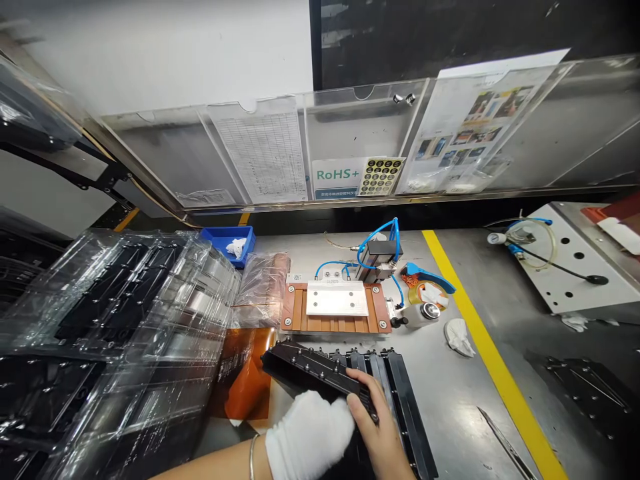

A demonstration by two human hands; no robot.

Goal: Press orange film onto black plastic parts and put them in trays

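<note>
My left hand (307,437), in a white glove, is closed on the near end of a long black part (310,370) studded with small screws. My bare right hand (383,437) grips the same part from the right, its thumb pressed on the top face. The part is tilted, with its far end pointing left towards the orange film (245,383). Under and beside it lie several similar black parts (400,393) in a row on the grey bench (450,400). Just beyond them sits a brown fixture with a white plate (335,303).
Stacked clear plastic trays (125,333) holding black parts fill the left. A blue bin (227,241), a pneumatic unit with blue hoses (380,257), a white bottle (420,315), a blue tape dispenser (427,277) and a white cloth (457,337) lie behind. A yellow line (480,333) and tweezers (505,443) are to the right.
</note>
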